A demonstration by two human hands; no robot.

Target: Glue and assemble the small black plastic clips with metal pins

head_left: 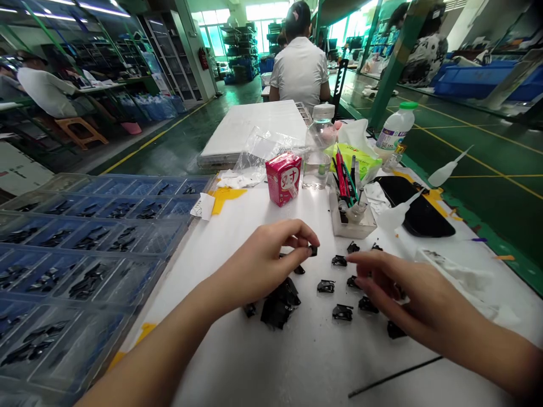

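My left hand [265,263] pinches a small black plastic part [313,250] between thumb and fingertips, above the white work table [254,362]. My right hand [403,291] hovers with its fingers spread, and its fingertips are close to a black part [339,260]. Nothing shows in it. Several similar black parts [326,286] lie in loose rows between my hands. A heap of black parts [280,304] sits just under my left wrist. Part of the row near my right hand is hidden by its fingers.
Blue compartment trays [89,265] holding black parts fill the left side. Ahead stand a pink box [283,178], a water bottle [317,158], a clear pen holder [352,212] and a black pad [418,206]. A seated co-worker [300,70] is beyond the table.
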